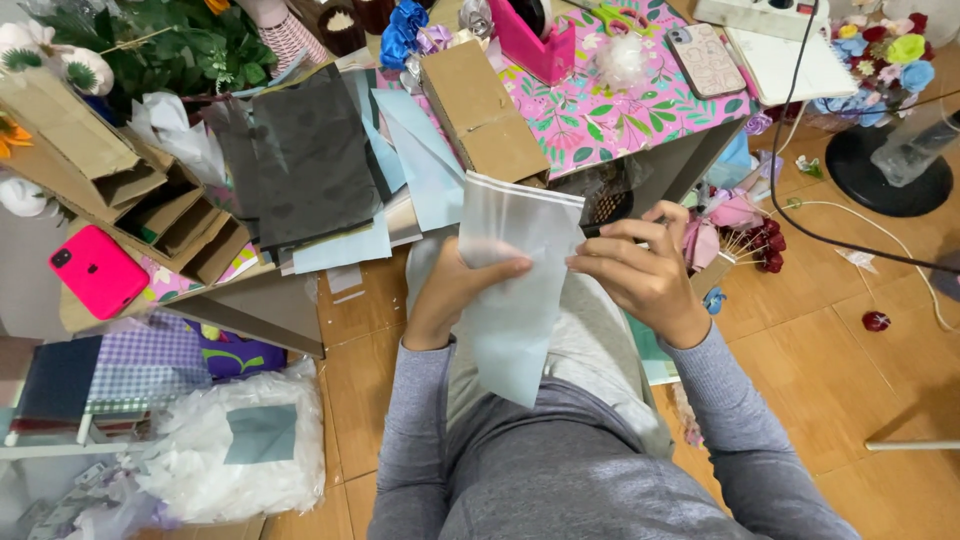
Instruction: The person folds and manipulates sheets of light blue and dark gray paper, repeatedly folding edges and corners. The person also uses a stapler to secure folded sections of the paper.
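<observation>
I hold a folded sheet of pale blue-white wrapping paper (515,290) upright over my lap. My left hand (455,285) grips its left edge with the thumb laid across the front. My right hand (640,268) pinches the right edge near the top corner. Both sleeves are grey. Just beyond the paper, a low table (280,310) carries a stack of black, grey and light blue sheets (320,160) and a brown cardboard box (480,110).
A pink phone (95,270) and folded brown paper bags (110,170) lie at left. Behind are a pink tape dispenser (535,40), floral cloth (620,110), another phone (705,60). Red paper roses (765,245), a fan base (885,165) and a black cable (800,215) occupy the floor at right.
</observation>
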